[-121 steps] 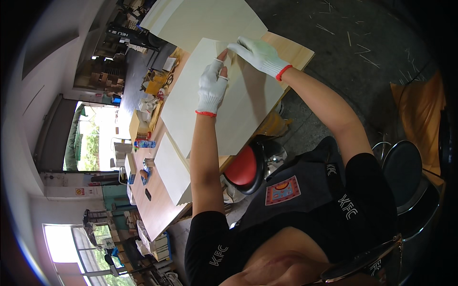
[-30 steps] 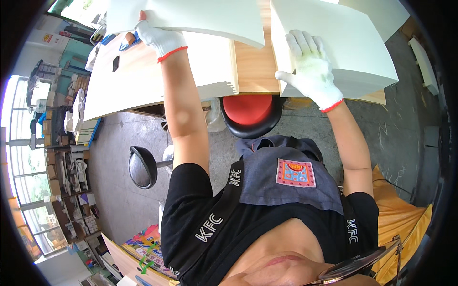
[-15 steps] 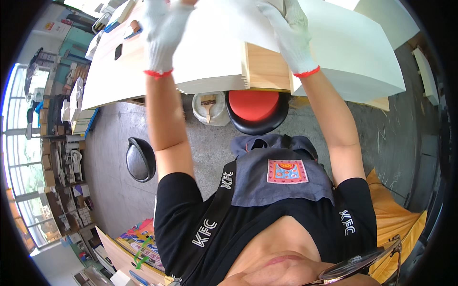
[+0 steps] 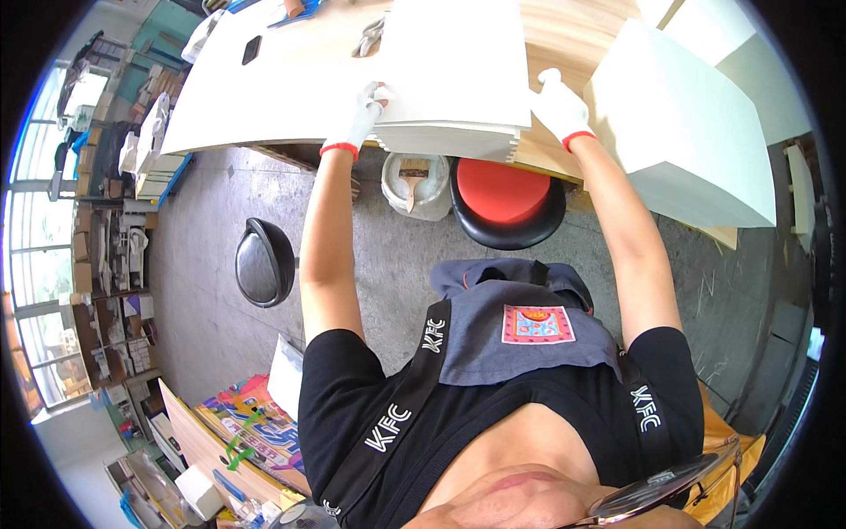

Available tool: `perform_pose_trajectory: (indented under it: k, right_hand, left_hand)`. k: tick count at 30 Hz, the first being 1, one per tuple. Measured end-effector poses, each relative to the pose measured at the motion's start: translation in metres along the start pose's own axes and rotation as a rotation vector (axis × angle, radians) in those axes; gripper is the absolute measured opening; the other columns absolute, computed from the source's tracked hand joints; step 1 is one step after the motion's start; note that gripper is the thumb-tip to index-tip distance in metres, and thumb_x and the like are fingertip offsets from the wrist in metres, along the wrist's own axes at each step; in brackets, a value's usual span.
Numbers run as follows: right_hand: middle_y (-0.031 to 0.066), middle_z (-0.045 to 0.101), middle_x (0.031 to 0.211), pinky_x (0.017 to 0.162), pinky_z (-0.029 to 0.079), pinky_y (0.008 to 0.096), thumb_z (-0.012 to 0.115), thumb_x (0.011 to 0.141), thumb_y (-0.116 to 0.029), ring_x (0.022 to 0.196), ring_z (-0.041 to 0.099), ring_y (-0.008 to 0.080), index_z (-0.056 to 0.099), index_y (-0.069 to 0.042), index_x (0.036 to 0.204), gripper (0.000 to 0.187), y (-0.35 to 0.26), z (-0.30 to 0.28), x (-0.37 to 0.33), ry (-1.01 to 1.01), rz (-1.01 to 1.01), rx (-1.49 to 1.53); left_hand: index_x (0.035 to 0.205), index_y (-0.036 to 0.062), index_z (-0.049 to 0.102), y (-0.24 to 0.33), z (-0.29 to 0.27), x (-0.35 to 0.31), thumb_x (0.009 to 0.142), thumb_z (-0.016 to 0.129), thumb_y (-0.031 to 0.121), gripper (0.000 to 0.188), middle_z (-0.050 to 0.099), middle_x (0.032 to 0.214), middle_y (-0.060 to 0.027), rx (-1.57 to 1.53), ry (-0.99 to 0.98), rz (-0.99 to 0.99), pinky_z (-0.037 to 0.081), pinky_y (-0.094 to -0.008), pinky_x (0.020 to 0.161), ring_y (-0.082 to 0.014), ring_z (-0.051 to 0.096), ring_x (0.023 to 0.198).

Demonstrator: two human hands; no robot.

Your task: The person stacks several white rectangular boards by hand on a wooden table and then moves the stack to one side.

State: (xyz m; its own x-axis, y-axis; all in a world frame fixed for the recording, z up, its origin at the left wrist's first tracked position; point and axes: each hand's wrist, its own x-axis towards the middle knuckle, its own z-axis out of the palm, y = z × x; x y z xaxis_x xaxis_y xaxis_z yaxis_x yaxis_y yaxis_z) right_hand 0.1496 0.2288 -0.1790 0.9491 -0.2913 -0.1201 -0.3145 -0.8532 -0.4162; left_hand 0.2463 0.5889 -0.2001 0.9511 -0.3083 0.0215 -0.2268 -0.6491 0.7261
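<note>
Where the stack of white boards [image 4: 458, 70] sits at the front edge of the bench [image 4: 573, 33], its sides run away from the body, far end out of view. The left hand [image 4: 363, 116] is at its left edge, the right hand [image 4: 561, 106] at its right, similarly near. Fingers look bent; I cannot tell whether either grips.

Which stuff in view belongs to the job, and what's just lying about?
Job, apparently:
white board stack, between left hand and right hand
second white stack, farther right, untouched

Lying about, apparently:
dark phone
red-topped stool
black stool

Unclear:
brush in bucket, unused now
</note>
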Motion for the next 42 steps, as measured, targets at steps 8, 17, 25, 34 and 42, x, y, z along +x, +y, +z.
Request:
perform_pose_trajectory:
  k: [8,17,25,34,42]
  right_hand:
    - [0.0117,0.069,0.095,0.083,0.052,0.0407,0.060,0.092,-0.052,0.092,0.068,0.0297,0.074,-0.017,0.109,0.041,-0.014,-0.018,-0.076,-0.061,-0.446,-0.159]
    - [0.0121,0.067,0.096,0.081,0.052,0.0424,0.060,0.093,-0.042,0.092,0.066,0.0306,0.071,-0.013,0.103,0.032,0.009,0.020,-0.067,0.123,-0.587,-0.091]
    - [0.0109,0.067,0.097,0.080,0.052,0.0413,0.058,0.095,-0.036,0.092,0.066,0.0295,0.072,-0.017,0.103,0.025,0.007,0.024,-0.069,0.139,-0.572,-0.133]
    - [0.0108,0.068,0.098,0.079,0.053,0.0398,0.056,0.094,-0.028,0.090,0.066,0.0282,0.073,-0.020,0.102,0.021,0.010,0.023,-0.072,0.101,-0.626,-0.147]
    - [0.0113,0.067,0.099,0.076,0.053,0.0426,0.054,0.095,-0.030,0.089,0.067,0.0298,0.070,-0.019,0.104,0.022,0.009,0.026,-0.077,0.079,-0.558,-0.051]
  left_hand:
    - [0.128,0.0053,0.059,0.026,-0.029,-0.045,0.084,0.072,0.006,0.046,0.068,0.119,-0.0162,-0.032,-0.148,-0.006,0.047,-0.0372,0.100,-0.0272,0.062,0.113]
    - [0.132,-0.0040,0.055,-0.006,-0.026,-0.032,0.087,0.064,-0.002,0.045,0.067,0.122,-0.0149,-0.008,-0.205,0.010,0.046,-0.0328,0.101,-0.0204,0.060,0.115]
    - [0.131,0.0019,0.059,-0.028,-0.027,-0.025,0.087,0.069,0.003,0.045,0.066,0.122,-0.0169,0.020,-0.210,0.026,0.047,-0.0359,0.098,-0.0253,0.060,0.114]
    - [0.121,0.0028,0.055,0.013,-0.037,-0.025,0.081,0.068,-0.008,0.044,0.066,0.097,-0.0087,-0.119,-0.313,-0.103,0.048,-0.0320,0.086,-0.0174,0.059,0.093]
    - [0.117,0.0024,0.053,-0.013,-0.026,-0.014,0.078,0.063,-0.016,0.044,0.067,0.096,-0.0095,-0.138,-0.301,-0.047,0.049,-0.0318,0.084,-0.0180,0.062,0.092]
